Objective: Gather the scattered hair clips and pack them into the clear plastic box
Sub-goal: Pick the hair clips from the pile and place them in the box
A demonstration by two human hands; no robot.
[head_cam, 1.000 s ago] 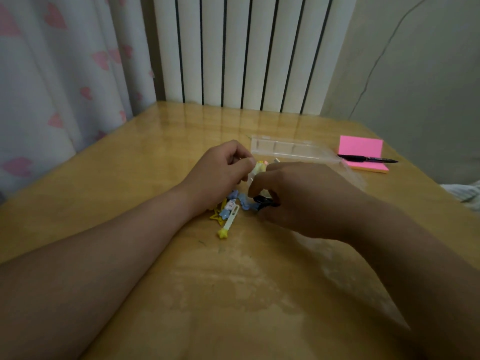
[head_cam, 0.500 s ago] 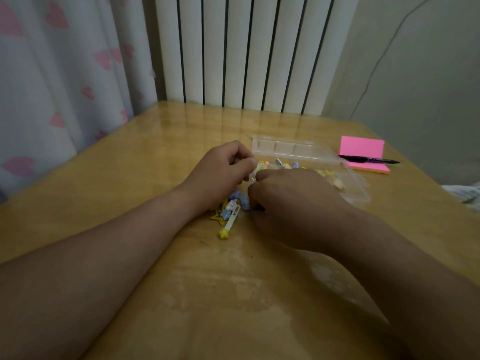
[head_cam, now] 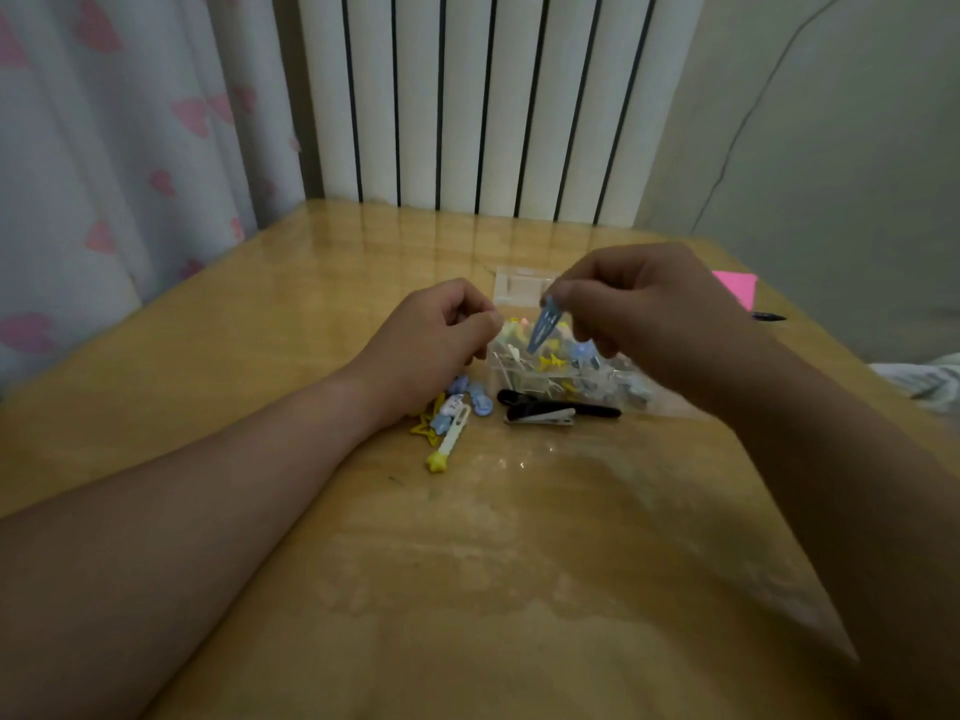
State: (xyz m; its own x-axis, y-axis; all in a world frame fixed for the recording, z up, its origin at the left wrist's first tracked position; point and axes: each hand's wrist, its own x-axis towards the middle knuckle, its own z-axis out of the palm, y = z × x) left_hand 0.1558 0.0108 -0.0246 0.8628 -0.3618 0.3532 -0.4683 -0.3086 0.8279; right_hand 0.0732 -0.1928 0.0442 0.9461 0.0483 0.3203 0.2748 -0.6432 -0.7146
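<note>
Lifted off the tabletop [head_cam: 467, 563] since half a second ago, the right hand [head_cam: 649, 314] now hangs above the clear plastic box [head_cam: 511, 291]. Its thumb and fingertips are clamped on the wide end of a pale blue teardrop-shaped snap clip [head_cam: 543, 327]. The clip's long axis runs steeply, narrow tip pointing down and slightly left at the pastel clips already in the box, which stands toward the tabletop's far edge. The left hand [head_cam: 431, 345] stays at the box's left corner, fingers curled; whether it grips the wall cannot be told. Long black hair clips [head_cam: 561, 407] lie just before the box, parallel to its near wall. Beside the left wrist, a white clip with a yellow star tip [head_cam: 452, 441] points toward the near edge. A pink sticky pad [head_cam: 737, 285] lies near the far right corner.
</note>
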